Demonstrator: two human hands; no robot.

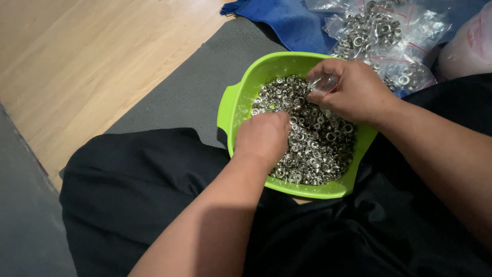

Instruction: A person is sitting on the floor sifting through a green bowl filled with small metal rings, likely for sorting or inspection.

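A pale wooden floor (77, 61) fills the upper left of the frame, with a grey mat (205, 87) laid across it at a slant. Nearest the camera, along the lower half, the person's legs in black cloth (143, 195) spread wide and both forearms reach up from the bottom edge. Between the knees, at the centre, sits a bright green bowl (233, 105) with a small side handle, holding a heap of small shiny metal rings (318, 149), silvery and round with holes in the middle, packed thickly. The left hand (262, 137) is curled, knuckles up, pressed down into the rings at the bowl's left side; whether it grips any cannot be told. The right hand (353, 92) hovers over the bowl's far rim, fingers pinched on a small clear plastic bag (324, 83), covering part of the heap. Beyond the bowl, at the upper right, clear bags filled with rings (382, 36) lie piled on a blue cloth (287, 20), and a pinkish bag (471, 43) shows at the right edge.
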